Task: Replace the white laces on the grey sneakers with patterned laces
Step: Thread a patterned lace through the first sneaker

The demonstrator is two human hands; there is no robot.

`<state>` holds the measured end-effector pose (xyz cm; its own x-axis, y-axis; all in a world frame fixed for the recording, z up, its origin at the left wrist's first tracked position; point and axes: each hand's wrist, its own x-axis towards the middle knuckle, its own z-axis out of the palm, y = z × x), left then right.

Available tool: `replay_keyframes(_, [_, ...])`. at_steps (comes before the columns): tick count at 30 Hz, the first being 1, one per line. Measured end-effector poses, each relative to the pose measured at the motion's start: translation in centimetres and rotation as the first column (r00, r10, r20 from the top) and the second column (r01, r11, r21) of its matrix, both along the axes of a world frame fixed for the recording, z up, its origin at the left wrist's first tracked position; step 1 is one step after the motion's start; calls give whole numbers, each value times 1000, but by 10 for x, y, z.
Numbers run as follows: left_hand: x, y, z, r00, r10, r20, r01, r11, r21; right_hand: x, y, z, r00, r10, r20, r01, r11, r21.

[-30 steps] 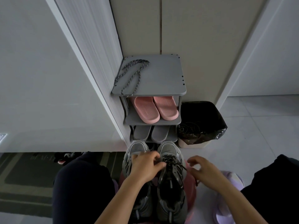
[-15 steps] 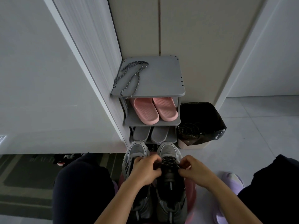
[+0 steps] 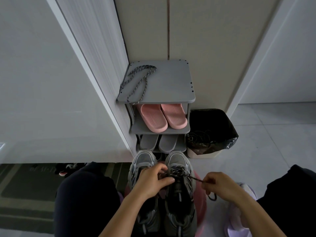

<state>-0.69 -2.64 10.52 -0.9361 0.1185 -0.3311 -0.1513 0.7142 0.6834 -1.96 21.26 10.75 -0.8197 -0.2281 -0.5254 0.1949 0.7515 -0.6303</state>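
Head view: grey sneakers [image 3: 143, 159] side by side, toes toward the shoe rack [image 3: 171, 82], set on something pink and round [image 3: 202, 207]. Left hand [image 3: 150, 182] curled over the laced part of the right-hand sneaker [image 3: 177, 159], thumb and fingers pinching at the crossings of the patterned lace [image 3: 176, 171]. Right hand [image 3: 220, 185] clenched round the free lace end [image 3: 196, 179], drawn taut out to the right, tail dangling below the fist. Judged as tightening a freshly threaded row.

To do it well:
- Pin the crossing with the left thumb.
- Pull outward and level rather than upward.
- Keep the cord untwisted.
- Even up both ends before moving to the next eyelets.

Spare patterned lace [image 3: 136, 86] looped on the rack's top shelf near its left edge, likely meant for the other sneaker; lacing there hidden behind the left hand.

Rack's middle shelf holding pink slippers [image 3: 153, 118], bottom shelf grey slippers [image 3: 167, 142]. Bin [image 3: 222, 125] lined with a black bag, just right of the rack, holding a tangle of thin dark cords [image 3: 200, 137], too dim to identify. No white laces in sight.
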Motion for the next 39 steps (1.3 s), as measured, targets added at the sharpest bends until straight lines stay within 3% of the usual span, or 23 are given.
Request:
replay_keyframes(2, [1, 4, 7, 978, 140, -156, -131, 989, 69, 0, 0, 12, 982, -161, 102, 180, 957, -228])
replay_keyframes(4, [4, 14, 16, 928, 220, -301, -191, 974, 122, 0, -9, 24, 895, -296, 334, 432, 762, -483])
replay_keyframes(5, [8, 24, 21, 934, 198, -296, -153, 974, 168, -1, -14, 27, 844, -316, 435, 526, 646, -552])
replay_keyframes(8, [25, 65, 31, 999, -25, -21, 31, 935, 352, -4, -27, 31, 722, -278, 634, 686, 407, -603])
replay_keyframes(10, [33, 83, 27, 991, -58, 122, 2, 910, 415, -6, -30, 30, 649, -292, 703, 760, 295, -579])
replay_keyframes(15, [42, 65, 13, 978, -80, 192, 17, 951, 310, -14, -3, 24, 541, -459, 704, 829, 150, -539])
replay_keyframes(17, [43, 54, 17, 992, -21, 127, -20, 951, 309, -14, 6, 22, 562, -530, 635, 814, 219, -538])
replay_keyframes(18, [41, 49, 20, 998, -1, 57, -16, 957, 290, -12, 6, 22, 626, -585, 516, 772, 367, -519])
replay_keyframes(20, [30, 44, 22, 996, -17, -88, 32, 985, 172, -4, 1, 18, 777, -624, 85, 601, 694, -397])
replay_keyframes(22, [15, 43, 25, 983, -94, -156, 107, 991, 78, 5, -11, 20, 860, -427, -281, 307, 871, -384])
replay_keyframes(23, [8, 44, 25, 977, -130, -170, 142, 988, 61, 8, -18, 20, 895, -295, -333, 164, 914, -370])
replay_keyframes(25, [-4, 45, 29, 969, -174, -172, 184, 982, 44, 14, -27, 19, 959, -129, -251, 39, 941, -337])
replay_keyframes(28, [-11, 38, 31, 984, -118, -134, 131, 987, 97, 11, -22, 14, 976, -159, -148, 102, 936, -337])
replay_keyframes(33, [-7, 37, 23, 978, -175, -112, 187, 976, 108, 9, -25, 12, 981, -98, -170, 48, 960, -277])
replay_keyframes(35, [-5, 40, 20, 986, -125, -109, 139, 980, 141, 7, -29, 11, 971, -144, -191, 84, 953, -290])
replay_keyframes(37, [-3, 35, 20, 986, -40, -162, 52, 996, 69, 4, -27, 10, 959, -210, -190, 151, 947, -283])
replay_keyframes(39, [-1, 27, 15, 964, -76, -256, 43, 990, -131, 1, -21, 7, 954, -223, -198, 174, 956, -236])
